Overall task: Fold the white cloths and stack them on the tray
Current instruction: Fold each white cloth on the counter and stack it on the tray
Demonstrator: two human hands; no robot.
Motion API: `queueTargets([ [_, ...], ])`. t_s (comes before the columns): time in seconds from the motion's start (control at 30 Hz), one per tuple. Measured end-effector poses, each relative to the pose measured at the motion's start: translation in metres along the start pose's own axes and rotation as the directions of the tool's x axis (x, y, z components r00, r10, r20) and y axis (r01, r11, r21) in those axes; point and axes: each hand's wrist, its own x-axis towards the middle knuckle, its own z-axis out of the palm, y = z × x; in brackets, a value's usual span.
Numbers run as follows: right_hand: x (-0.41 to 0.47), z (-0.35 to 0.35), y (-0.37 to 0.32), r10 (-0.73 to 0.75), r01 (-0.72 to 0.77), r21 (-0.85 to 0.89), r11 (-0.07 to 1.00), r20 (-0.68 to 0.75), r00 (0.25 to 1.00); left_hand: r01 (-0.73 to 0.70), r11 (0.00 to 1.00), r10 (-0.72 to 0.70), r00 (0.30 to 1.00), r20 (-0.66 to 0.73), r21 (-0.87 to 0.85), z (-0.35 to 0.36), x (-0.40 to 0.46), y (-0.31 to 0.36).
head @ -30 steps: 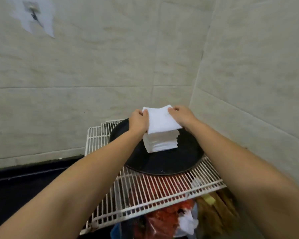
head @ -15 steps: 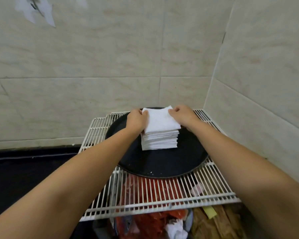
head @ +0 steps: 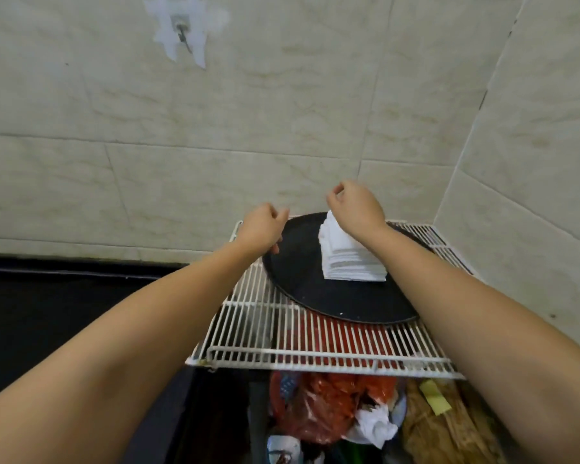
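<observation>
A stack of folded white cloths (head: 345,259) sits on a round black tray (head: 302,279), a little right of its middle. My right hand (head: 355,205) hovers above the stack's far corner, fingers curled loosely, holding nothing; my forearm hides part of the stack's right side. My left hand (head: 262,226) hangs over the tray's left rim, fingers curled in and empty. Neither hand touches the cloths.
The tray rests on a white wire rack (head: 315,346) set in a tiled corner. Under the rack lies a bin with red bags and crumpled paper (head: 335,410). A dark counter (head: 64,313) runs to the left. A wall hook (head: 181,28) sits high up.
Both hands have let go of the top cloth and lifted off the stack, the left moving left, the right rising. The view has tilted up and shifted left.
</observation>
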Motion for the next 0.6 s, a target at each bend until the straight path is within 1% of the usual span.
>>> queueTargets([
  [0.07,-0.015,0.029,-0.041,-0.098,0.098,-0.007,0.995,0.059,0.993,-0.027,0.998,0.028,0.999,-0.018,0.055,-0.036,-0.024,-0.023],
  [0.13,-0.036,0.063,-0.086,-0.184,0.187,-0.016,0.982,0.129,0.974,-0.022,0.982,0.029,0.999,-0.034,0.188,-0.078,-0.057,-0.055],
  [0.2,-0.06,0.1,-0.137,-0.267,0.272,0.001,0.962,0.19,0.945,0.025,0.947,-0.003,0.998,-0.069,0.321,-0.123,-0.093,-0.095],
  [0.27,-0.09,0.138,-0.192,-0.351,0.349,0.051,0.936,0.238,0.906,0.097,0.904,-0.049,0.991,-0.124,0.416,-0.169,-0.131,-0.139],
  [0.37,-0.147,0.195,-0.278,-0.465,0.438,0.157,0.885,0.313,0.828,0.227,0.856,-0.136,0.966,-0.221,0.465,-0.239,-0.193,-0.204],
  [0.43,-0.188,0.23,-0.33,-0.536,0.504,0.187,0.843,0.351,0.768,0.312,0.82,-0.2,0.942,-0.27,0.481,-0.281,-0.234,-0.243],
  [0.5,-0.229,0.263,-0.374,-0.579,0.544,0.21,0.812,0.395,0.713,0.388,0.778,-0.258,0.914,-0.313,0.494,-0.32,-0.274,-0.281],
  [0.6,-0.284,0.308,-0.423,-0.617,0.578,0.247,0.778,0.476,0.627,0.487,0.721,-0.342,0.869,-0.359,0.493,-0.366,-0.328,-0.332],
])
